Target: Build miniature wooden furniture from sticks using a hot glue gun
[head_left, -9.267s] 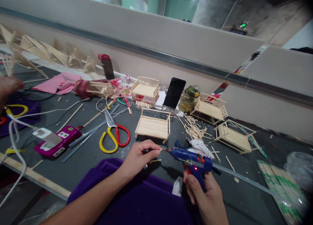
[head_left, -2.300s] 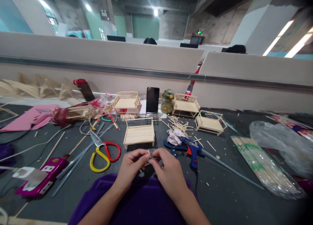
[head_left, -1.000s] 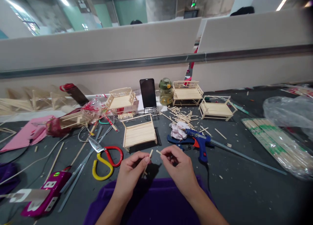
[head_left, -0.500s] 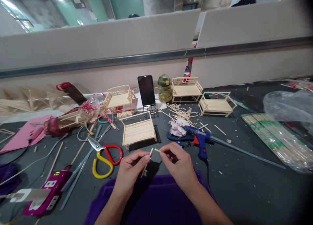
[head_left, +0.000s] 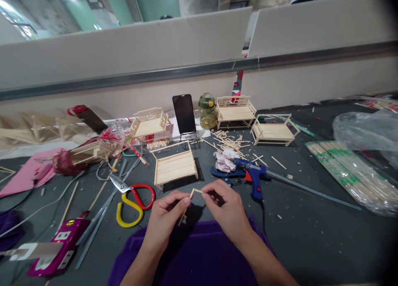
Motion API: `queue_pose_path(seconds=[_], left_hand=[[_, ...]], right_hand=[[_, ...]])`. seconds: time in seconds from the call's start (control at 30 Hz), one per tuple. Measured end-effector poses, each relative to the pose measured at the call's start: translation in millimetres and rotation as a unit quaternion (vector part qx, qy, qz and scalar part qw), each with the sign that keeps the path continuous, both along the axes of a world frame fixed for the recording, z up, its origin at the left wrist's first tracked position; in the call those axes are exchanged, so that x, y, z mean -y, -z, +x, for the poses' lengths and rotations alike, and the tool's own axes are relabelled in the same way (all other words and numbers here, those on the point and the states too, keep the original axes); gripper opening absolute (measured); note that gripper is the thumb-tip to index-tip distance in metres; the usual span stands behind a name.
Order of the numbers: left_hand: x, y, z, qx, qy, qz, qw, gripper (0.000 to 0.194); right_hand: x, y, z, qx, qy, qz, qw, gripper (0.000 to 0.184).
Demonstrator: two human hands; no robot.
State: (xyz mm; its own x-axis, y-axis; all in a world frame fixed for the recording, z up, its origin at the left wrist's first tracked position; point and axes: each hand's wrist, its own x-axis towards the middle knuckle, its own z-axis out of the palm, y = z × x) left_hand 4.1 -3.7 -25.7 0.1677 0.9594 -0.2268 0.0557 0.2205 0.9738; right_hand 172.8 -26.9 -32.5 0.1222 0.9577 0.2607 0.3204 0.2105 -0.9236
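Between finger and thumb, my left hand (head_left: pixel 169 209) pinches a thin wooden stick (head_left: pixel 192 192) that slants up; more stick shows below the fingers. My right hand (head_left: pixel 225 201) pinches a short stick piece (head_left: pixel 198 190), its free end meeting the top of the left stick. Whether the two are joined I cannot tell. Just beyond my hands stands a small bench frame of sticks (head_left: pixel 174 166). Right of it lie a blue glue gun (head_left: pixel 255 180) and a crumpled tissue (head_left: pixel 225 160). Scissors with red and yellow handles (head_left: pixel 136 205) rest to the left of my hands.
More stick models, a bench (head_left: pixel 235 111) and a frame (head_left: pixel 274 130), stand at the back. A phone (head_left: pixel 183 114) leans beside a green bottle (head_left: pixel 207 111). Loose stick pieces (head_left: pixel 230 141) lie nearby. Bagged sticks (head_left: pixel 351 172) lie right, a purple power strip (head_left: pixel 60 246) left.
The right hand's short stick has come left and now meets the tip of the left hand's stick, closing the small gap. The view has shifted slightly.
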Motion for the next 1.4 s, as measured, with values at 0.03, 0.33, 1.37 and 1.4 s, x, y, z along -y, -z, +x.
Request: queue_pose_path(seconds=[0.03, 0.33, 1.37, 1.4], left_hand=[[-0.1, 0.0, 0.0, 0.001, 0.001, -0.001, 1.000, 0.021], [-0.7, 0.5, -1.2, 0.003, 0.007, -0.006, 1.000, 0.023], [-0.6, 2.2, -1.6, -0.005, 0.012, 0.014, 1.000, 0.019], [-0.5, 1.7, -1.3, -0.006, 0.012, 0.014, 1.000, 0.019]], right_hand=[[0.0, -0.3, 0.1, -0.001, -0.001, -0.001, 1.000, 0.015], [-0.4, -1.2, 0.3, -0.003, -0.001, 0.000, 1.000, 0.015], [0.0, 0.8, 0.2, -0.011, -0.005, 0.000, 1.000, 0.014], [0.1, 1.0, 0.2, -0.011, -0.004, 0.000, 1.000, 0.014]])
